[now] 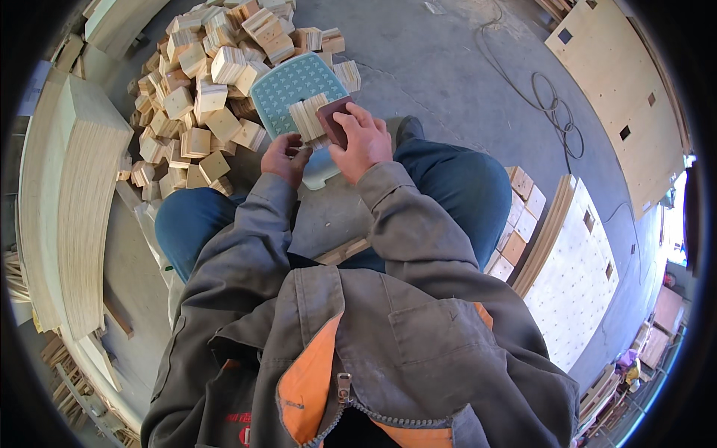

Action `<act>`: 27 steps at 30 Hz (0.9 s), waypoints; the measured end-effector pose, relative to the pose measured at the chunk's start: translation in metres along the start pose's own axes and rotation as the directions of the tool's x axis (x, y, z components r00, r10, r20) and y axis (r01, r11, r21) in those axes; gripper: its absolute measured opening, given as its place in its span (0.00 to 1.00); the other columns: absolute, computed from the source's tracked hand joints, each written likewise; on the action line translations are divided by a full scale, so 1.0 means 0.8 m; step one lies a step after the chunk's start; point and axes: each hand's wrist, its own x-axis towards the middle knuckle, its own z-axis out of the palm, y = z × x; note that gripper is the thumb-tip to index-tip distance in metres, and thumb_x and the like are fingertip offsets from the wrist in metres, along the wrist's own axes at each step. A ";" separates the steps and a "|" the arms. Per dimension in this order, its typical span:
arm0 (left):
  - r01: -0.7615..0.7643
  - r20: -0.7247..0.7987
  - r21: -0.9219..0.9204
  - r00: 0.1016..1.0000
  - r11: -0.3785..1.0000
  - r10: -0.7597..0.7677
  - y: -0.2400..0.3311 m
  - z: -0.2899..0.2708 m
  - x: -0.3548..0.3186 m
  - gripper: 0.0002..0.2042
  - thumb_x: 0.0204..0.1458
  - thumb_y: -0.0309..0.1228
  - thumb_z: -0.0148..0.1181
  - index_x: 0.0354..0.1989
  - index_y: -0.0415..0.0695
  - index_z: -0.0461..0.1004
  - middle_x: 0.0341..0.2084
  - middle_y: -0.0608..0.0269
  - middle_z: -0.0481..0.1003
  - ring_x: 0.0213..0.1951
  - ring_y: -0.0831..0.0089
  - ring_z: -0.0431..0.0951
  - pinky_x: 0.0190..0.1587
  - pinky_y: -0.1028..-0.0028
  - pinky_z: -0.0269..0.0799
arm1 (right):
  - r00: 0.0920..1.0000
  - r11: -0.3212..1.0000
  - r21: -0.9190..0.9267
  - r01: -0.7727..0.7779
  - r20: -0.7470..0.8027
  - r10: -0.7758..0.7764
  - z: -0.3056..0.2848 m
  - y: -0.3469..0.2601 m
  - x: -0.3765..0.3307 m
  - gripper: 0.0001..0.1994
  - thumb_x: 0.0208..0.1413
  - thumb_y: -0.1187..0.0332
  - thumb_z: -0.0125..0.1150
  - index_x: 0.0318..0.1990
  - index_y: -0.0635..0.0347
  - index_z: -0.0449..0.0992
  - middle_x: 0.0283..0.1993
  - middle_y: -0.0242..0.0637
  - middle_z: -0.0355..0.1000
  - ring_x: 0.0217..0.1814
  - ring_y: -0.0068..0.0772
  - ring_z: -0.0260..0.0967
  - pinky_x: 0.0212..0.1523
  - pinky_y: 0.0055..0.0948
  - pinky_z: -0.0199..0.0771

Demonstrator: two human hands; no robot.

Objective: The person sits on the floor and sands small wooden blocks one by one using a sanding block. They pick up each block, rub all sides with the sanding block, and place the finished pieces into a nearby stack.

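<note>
A light-blue plastic stool with a raised pattern stands between my knees. On it rests a layered plywood block, its striped edges facing up. My right hand grips a flat reddish-brown piece against the block's right side; whether this is a separate pad or the block's own face, I cannot tell. The fingers of my left hand are curled together at the block's near left corner, apparently pinching it. Their tips are partly hidden.
A big heap of plywood blocks lies beyond my left knee. Stacked blocks and perforated boards stand by my right leg. Thick sheet stacks line the left. A cable coils on the floor, near a large panel.
</note>
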 end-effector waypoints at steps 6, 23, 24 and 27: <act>0.020 -0.011 -0.079 1.000 0.997 -0.020 -0.015 0.002 0.007 0.16 0.58 0.30 0.73 0.53 0.39 0.79 0.38 0.62 0.83 0.37 0.75 0.80 0.43 0.72 0.80 | 0.999 1.000 0.005 -0.017 0.044 0.017 -0.005 -0.004 0.000 0.30 0.48 0.64 0.74 0.63 0.45 0.77 0.74 0.36 0.66 0.69 0.57 0.65 0.68 0.51 0.68; 0.073 -0.003 -0.306 0.997 0.949 -0.077 -0.029 -0.011 0.016 0.24 0.61 0.32 0.70 0.64 0.38 0.72 0.53 0.54 0.79 0.49 0.67 0.81 0.54 0.68 0.79 | 0.999 0.999 0.029 -0.019 0.049 0.018 -0.005 -0.003 0.002 0.31 0.49 0.63 0.74 0.64 0.49 0.77 0.73 0.41 0.66 0.69 0.59 0.65 0.70 0.49 0.69; 0.066 -0.015 -0.331 0.997 0.941 -0.076 -0.022 -0.009 0.016 0.30 0.59 0.33 0.73 0.67 0.38 0.69 0.57 0.52 0.76 0.53 0.65 0.80 0.56 0.67 0.78 | 0.999 0.999 0.040 -0.019 0.042 0.017 -0.005 -0.001 0.001 0.31 0.49 0.63 0.74 0.64 0.49 0.77 0.73 0.41 0.66 0.69 0.59 0.65 0.70 0.49 0.68; 0.041 -0.009 -0.235 0.999 0.971 -0.044 -0.009 -0.006 0.019 0.46 0.52 0.35 0.79 0.76 0.41 0.56 0.69 0.50 0.65 0.63 0.60 0.74 0.58 0.64 0.78 | 0.999 0.992 0.122 -0.043 -0.024 0.046 0.001 0.010 0.000 0.31 0.48 0.64 0.75 0.63 0.50 0.77 0.73 0.41 0.67 0.69 0.58 0.65 0.68 0.49 0.69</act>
